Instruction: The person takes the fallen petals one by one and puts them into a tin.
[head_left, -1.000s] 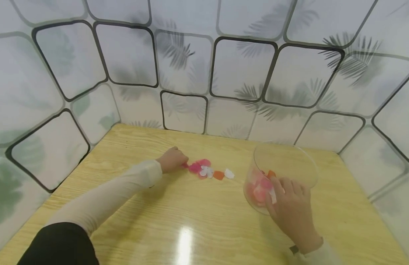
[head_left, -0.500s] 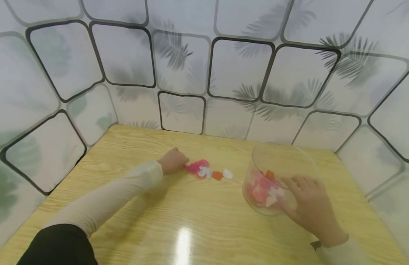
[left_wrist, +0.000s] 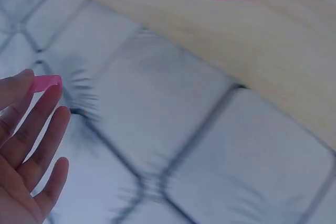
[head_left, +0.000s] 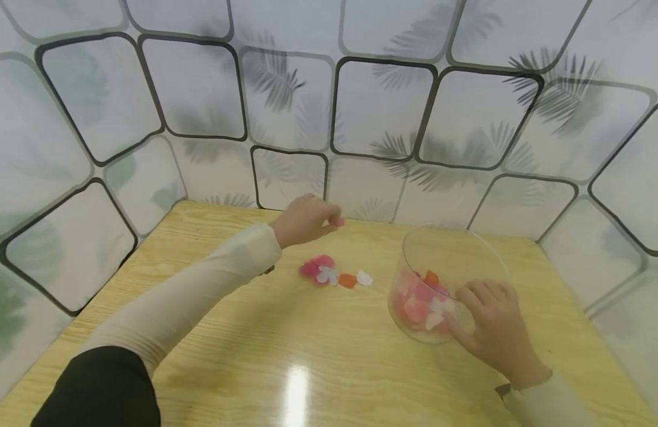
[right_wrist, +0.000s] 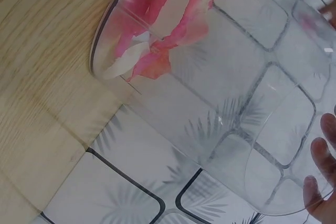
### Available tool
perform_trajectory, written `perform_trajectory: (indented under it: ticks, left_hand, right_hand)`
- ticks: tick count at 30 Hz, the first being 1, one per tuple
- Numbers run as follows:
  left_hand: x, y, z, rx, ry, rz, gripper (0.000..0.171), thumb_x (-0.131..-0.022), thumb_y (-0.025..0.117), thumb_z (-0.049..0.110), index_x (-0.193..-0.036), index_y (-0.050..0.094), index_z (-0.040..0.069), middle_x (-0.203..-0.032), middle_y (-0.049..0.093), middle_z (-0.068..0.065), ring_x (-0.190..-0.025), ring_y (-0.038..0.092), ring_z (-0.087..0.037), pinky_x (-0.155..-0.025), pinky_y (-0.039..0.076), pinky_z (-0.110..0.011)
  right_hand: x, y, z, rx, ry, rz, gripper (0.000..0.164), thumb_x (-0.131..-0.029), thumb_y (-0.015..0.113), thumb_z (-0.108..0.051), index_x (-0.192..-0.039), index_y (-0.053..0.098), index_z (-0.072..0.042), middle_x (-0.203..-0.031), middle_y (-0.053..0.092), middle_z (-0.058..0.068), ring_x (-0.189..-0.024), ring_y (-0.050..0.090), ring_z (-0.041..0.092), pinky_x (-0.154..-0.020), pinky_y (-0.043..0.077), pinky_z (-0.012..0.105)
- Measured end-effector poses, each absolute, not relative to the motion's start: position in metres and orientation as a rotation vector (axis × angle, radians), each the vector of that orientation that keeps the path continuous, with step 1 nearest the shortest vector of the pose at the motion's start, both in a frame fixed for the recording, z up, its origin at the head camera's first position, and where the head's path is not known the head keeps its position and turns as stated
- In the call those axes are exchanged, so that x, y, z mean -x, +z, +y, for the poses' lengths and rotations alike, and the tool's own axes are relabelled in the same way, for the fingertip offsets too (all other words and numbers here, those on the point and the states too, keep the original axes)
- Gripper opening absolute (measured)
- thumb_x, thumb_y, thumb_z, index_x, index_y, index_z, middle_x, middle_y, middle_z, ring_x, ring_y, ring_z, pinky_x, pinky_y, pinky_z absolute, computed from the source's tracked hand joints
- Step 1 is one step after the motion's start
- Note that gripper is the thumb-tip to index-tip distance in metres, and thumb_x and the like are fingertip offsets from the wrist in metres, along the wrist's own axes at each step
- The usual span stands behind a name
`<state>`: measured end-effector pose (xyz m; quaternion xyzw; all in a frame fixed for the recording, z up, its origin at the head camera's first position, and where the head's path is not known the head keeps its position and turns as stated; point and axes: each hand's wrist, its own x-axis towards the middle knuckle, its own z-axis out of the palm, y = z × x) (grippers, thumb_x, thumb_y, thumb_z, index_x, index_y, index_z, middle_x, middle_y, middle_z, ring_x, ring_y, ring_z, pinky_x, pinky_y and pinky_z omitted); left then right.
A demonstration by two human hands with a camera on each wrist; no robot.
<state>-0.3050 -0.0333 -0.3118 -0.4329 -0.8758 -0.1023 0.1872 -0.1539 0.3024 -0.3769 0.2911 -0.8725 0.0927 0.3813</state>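
Observation:
My left hand (head_left: 307,219) is raised above the table and pinches a pink petal (left_wrist: 47,83) between thumb and forefinger; its other fingers are spread loosely. Below it on the wood lies a short row of petals: deep pink ones (head_left: 310,268), pale ones (head_left: 327,275), an orange one (head_left: 347,280) and a white one (head_left: 364,278). My right hand (head_left: 494,326) holds the near right side of a clear round container (head_left: 409,255) at its rim. Pink, white and orange petals (head_left: 419,302) lie in the container's bottom. Exact finger contact there is blurred by the clear wall.
The wooden table (head_left: 227,367) meets a patterned fabric wall (head_left: 286,107) at the back and on both sides. A bright reflection shows on the table's near middle.
My left hand has lifted from the left end of the petal row and moved up and right with a pink petal. My right hand came out of the petals and now stays at the container's side.

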Motion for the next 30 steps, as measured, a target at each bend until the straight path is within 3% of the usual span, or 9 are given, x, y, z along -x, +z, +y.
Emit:
perform_trajectory:
  ticks: [6,15,23,30]
  left_hand:
    - [0.286,-0.276,0.033,1.396,-0.394,-2.351,0.01,-0.086,0.067,0.02,-0.079,0.063,0.014,-0.081,0.071,0.003,-0.076,0.065,-0.012,-0.072,0.05,-0.028]
    - [0.283,-0.295,0.114,1.56,-0.29,-2.399,0.012,-0.087,0.066,0.029,-0.085,0.065,0.017,-0.085,0.071,0.008,-0.079,0.064,-0.006,-0.074,0.048,-0.021]
    - [0.291,-0.313,0.136,1.533,-0.301,-2.595,0.014,-0.087,0.066,0.03,-0.085,0.064,0.016,-0.088,0.07,0.008,-0.08,0.061,-0.006,-0.072,0.046,-0.017]
    - [0.291,-0.318,0.145,1.504,-0.404,-2.751,0.032,-0.084,0.068,0.038,-0.11,0.063,0.021,-0.105,0.068,0.008,-0.097,0.061,-0.003,-0.083,0.046,-0.018]
  right_hand:
    - [0.154,-0.375,0.302,-0.754,0.249,-2.185,0.056,-0.093,0.038,-0.052,-0.084,0.06,-0.002,-0.08,0.057,0.01,-0.081,0.051,0.031,-0.074,0.031,0.045]
    - [0.153,-0.375,0.302,-0.737,0.242,-2.214,0.053,-0.093,0.038,-0.051,-0.085,0.06,-0.004,-0.08,0.055,0.008,-0.083,0.052,0.031,-0.075,0.032,0.047]
    - [0.157,-0.379,0.299,-0.742,0.255,-2.234,0.053,-0.092,0.038,-0.051,-0.085,0.06,-0.004,-0.079,0.055,0.008,-0.084,0.053,0.032,-0.076,0.033,0.049]
    - [0.154,-0.377,0.304,-0.712,0.238,-2.27,0.053,-0.091,0.038,-0.051,-0.087,0.061,-0.004,-0.081,0.057,0.01,-0.086,0.054,0.033,-0.079,0.034,0.05]
